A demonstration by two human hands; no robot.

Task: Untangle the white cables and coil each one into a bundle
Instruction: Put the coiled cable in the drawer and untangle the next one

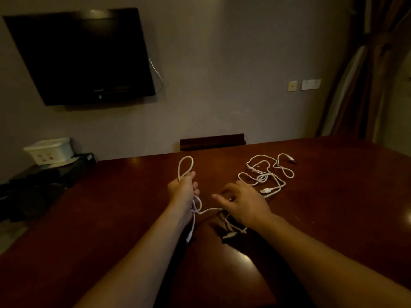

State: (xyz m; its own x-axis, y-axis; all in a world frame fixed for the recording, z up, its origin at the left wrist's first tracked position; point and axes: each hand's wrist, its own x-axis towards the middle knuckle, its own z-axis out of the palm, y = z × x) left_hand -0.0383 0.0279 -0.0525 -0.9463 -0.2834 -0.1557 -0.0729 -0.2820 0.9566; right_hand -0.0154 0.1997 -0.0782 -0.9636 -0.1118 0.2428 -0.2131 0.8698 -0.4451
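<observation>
My left hand [182, 189] is closed around a white cable [185, 167] whose loop stands up above the fist; the rest of it hangs below the wrist and runs right under my right hand [243, 205]. The right hand hovers palm down with fingers spread, and whether it touches the strand beneath it is hidden. A few strands and a plug end [231, 234] lie under that wrist. Farther right, a tangled heap of white cable [266, 174] with a USB plug [265, 190] rests on the dark wooden table [124, 210].
A dark chair back [212, 141] stands at the table's far edge. On the left sit a low black unit [44, 181] and a white box [50, 151]. A black television [80, 56] hangs on the wall; curtains [367, 70] hang at the right.
</observation>
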